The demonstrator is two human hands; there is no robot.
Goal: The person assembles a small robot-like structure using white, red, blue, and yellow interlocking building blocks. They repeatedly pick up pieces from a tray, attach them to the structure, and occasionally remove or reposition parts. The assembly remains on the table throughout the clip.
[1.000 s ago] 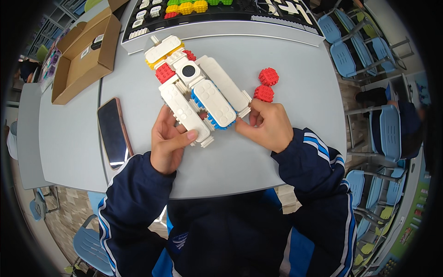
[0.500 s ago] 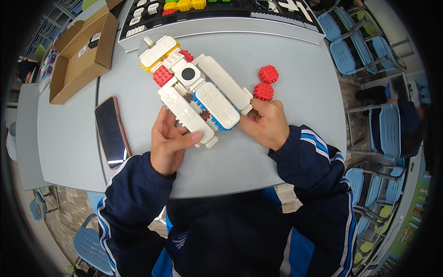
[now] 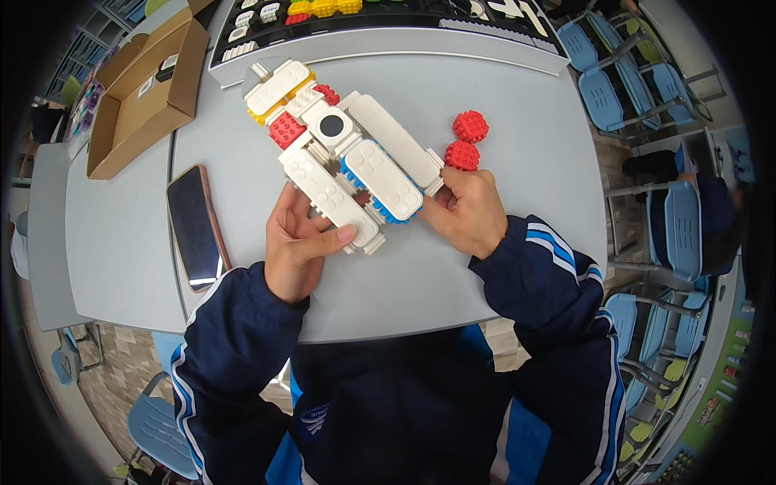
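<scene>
Head view: block model lies slantwise at 11 o'clock from centre, over the table; can't tell whether it is lifted clear. Left hand, at the model's 7 o'clock, grasps the near white bar, thumb on top, fingers curling under. Right hand, at its 4 o'clock, pinches the far bar's lower end, fingertips partly hidden. Upper red block and lower red block sit at 1 o'clock, the lower just beside the right knuckles; a stray knuckle might roll it. Parts tray at 12, phone at 9. Risks, as judged: hard sideways pressure at the bar could pop a joint; a slack left thumb could let the model twist.
</scene>
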